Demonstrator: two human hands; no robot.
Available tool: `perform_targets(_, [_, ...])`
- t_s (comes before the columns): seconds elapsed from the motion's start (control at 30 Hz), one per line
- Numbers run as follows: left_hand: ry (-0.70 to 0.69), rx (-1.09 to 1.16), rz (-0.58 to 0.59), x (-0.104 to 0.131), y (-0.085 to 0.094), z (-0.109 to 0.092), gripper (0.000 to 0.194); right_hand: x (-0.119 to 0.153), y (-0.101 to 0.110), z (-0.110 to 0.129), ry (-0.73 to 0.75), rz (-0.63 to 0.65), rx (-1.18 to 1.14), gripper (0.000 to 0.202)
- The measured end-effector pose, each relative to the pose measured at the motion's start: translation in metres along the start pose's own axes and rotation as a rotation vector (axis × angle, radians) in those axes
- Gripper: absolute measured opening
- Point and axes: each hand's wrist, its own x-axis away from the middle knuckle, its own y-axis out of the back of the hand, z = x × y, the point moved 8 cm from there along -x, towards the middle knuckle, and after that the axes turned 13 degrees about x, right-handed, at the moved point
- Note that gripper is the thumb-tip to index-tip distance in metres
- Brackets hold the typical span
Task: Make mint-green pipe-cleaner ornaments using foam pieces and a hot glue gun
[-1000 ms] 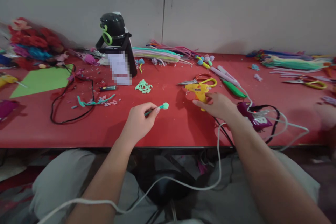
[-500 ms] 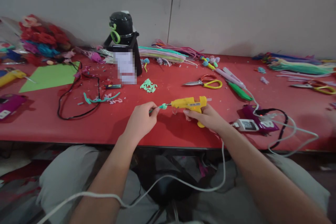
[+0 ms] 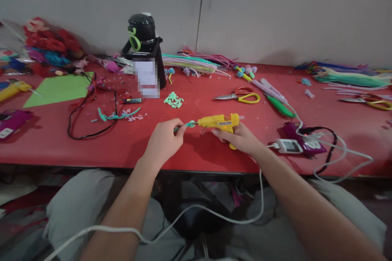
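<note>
A white cable [image 3: 196, 206] is hanging on the near side of the yellow glue gun [image 3: 218, 121]. The right hand [image 3: 240, 135] is gripping that gun, fingers curling round it. Just left of the gun, the left hand [image 3: 167, 136] is pinching a thin green piece [image 3: 190, 124], whose end is sitting right at the gun's nozzle. Just beyond the gun, scissors [image 3: 226, 98] are lying; beyond it to the left, small green bits [image 3: 174, 100] are resting in a pile, and farther back a black bottle [image 3: 142, 28] is standing upright.

Glue gun [image 3: 218, 121]: smooth yellow plastic, metal nozzle [image 3: 195, 123]. Bench [image 3: 196, 155]: smooth red surface, faint sheen. Scissors [image 3: 234, 96]: shiny metal blades [image 3: 225, 98]. Bottle [image 3: 160, 69] near back edge: glossy black lid [image 3: 141, 20]. Stems [image 3: 191, 62], back edge: fuzzy, matt.
</note>
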Motion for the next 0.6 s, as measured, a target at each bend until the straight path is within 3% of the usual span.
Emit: perform_targets(0.6, [-0.004,0.025,0.007,0.0003,0.0016,-0.0014,0.017,0.0015,0.0024,0.0025,0.019,-0.013,0.061,0.039])
